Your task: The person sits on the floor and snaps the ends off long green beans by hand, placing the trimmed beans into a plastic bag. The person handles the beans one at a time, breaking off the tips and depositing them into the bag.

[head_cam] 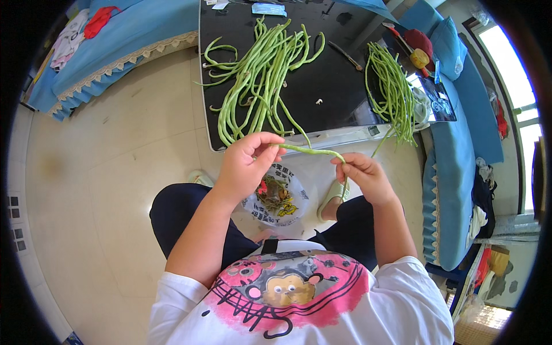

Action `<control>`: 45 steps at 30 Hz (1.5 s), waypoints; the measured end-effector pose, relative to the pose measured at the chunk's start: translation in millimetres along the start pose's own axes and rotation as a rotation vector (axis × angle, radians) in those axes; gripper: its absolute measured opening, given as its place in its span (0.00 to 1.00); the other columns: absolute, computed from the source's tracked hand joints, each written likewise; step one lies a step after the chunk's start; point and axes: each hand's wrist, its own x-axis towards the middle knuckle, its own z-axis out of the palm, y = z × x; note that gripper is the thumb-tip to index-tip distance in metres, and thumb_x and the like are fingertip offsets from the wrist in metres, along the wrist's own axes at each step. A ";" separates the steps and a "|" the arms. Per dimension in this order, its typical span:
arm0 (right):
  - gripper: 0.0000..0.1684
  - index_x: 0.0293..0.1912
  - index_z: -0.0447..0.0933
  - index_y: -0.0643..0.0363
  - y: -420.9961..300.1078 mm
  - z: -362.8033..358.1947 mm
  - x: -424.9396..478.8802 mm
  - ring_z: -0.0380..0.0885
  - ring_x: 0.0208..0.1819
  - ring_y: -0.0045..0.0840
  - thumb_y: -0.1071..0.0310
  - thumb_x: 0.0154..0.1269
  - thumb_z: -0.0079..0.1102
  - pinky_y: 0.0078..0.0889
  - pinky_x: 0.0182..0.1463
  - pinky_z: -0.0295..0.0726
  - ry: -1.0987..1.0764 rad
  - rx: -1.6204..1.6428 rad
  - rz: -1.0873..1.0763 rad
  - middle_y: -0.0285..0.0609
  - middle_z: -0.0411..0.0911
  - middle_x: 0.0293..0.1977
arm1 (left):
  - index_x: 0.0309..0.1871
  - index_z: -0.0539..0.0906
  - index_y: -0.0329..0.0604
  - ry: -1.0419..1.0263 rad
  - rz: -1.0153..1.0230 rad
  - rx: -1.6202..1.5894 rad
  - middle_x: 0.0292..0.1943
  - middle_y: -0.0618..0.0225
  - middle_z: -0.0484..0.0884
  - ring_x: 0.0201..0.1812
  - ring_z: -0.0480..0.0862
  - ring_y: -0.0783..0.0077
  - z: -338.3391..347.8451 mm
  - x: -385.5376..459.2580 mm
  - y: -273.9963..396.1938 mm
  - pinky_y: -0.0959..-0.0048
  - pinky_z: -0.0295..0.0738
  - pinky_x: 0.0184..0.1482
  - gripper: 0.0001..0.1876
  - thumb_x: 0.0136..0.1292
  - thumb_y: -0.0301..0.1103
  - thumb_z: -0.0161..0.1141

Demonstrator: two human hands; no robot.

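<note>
A single green yardlong bean [317, 151] is stretched between my two hands, above the floor at the table's near edge. My left hand [252, 161] pinches one end between thumb and fingers. Farther along, my right hand [362, 174] grips it, and a thin end hangs below those fingers. A large heap of long beans [263, 77] lies on the black tabletop [319, 86] just beyond my left hand. Another bundle of long beans [390, 86] rests at the table's right, its ends drooping over the edge. Below my hands stands a bin with a printed plastic liner [297, 189], holding plant scraps.
A thin dark stick [345, 56] and small pale scraps [319, 101] lie on the table. At its far edge is a blue packet [269, 9]. Blue-covered sofas [142, 32] flank the table. A dark red cap [417, 42] sits at the right.
</note>
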 end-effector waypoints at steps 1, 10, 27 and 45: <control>0.12 0.46 0.74 0.64 -2.0 -2.2 0.0 0.70 0.33 0.14 0.72 0.64 0.47 0.18 0.42 0.70 0.018 -0.013 -0.033 0.33 0.73 0.30 | 0.41 0.77 0.36 0.000 0.017 0.093 0.32 0.66 0.79 0.35 0.79 0.79 0.2 -0.9 -2.0 0.80 0.75 0.39 0.07 0.61 0.25 0.51; 0.10 0.42 0.76 0.65 -15.2 -2.9 -8.8 0.68 0.28 0.13 0.72 0.62 0.52 0.16 0.33 0.69 0.060 -0.048 0.039 0.31 0.72 0.25 | 0.34 0.78 0.43 0.037 0.452 0.937 0.22 0.63 0.72 0.24 0.74 0.60 5.5 2.4 0.0 0.67 0.68 0.25 0.11 0.45 0.22 0.55; 0.10 0.41 0.77 0.62 -4.7 -32.0 -9.6 0.65 0.21 0.11 0.68 0.61 0.54 0.14 0.24 0.65 0.266 0.022 0.020 0.30 0.70 0.20 | 0.39 0.76 0.35 0.438 0.048 -0.310 0.23 0.68 0.74 0.23 0.70 0.81 -8.4 20.4 -1.5 0.82 0.68 0.30 0.09 0.62 0.23 0.45; 0.17 0.46 0.76 0.54 30.5 -299.7 102.4 0.73 0.45 0.42 0.62 0.59 0.48 0.36 0.50 0.70 1.150 -0.915 -0.075 0.51 0.74 0.42 | 0.43 0.78 0.38 -0.344 -0.082 0.567 0.47 0.58 0.77 0.48 0.76 0.60 36.2 13.8 -29.6 0.71 0.70 0.49 0.12 0.58 0.33 0.54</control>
